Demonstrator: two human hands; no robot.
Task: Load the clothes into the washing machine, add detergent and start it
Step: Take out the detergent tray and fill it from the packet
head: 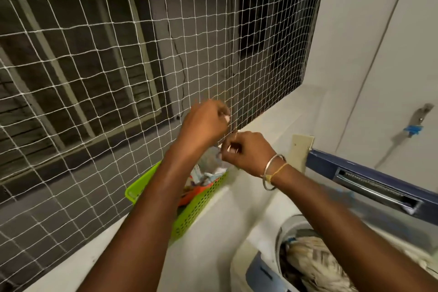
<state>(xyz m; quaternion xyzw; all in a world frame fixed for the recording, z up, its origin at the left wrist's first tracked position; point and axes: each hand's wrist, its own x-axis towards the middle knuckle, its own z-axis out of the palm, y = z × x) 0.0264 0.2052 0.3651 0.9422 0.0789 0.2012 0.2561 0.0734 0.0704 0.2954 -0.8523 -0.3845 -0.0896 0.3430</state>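
White netting (118,54) covers the window opening above a pale ledge (213,232), where a green basket (196,206) holds crumpled packets (208,168). Both hands are raised over the basket, just beside each other: the left hand (203,123) has its fingers curled, pinching a small pale piece (226,118) too blurred to name, and the right hand (248,153), with a bangle (272,170) on its wrist, pinches it from below. At lower right the washing machine (288,223) stands with its blue lid (369,173) up and clothes (315,263) in the drum
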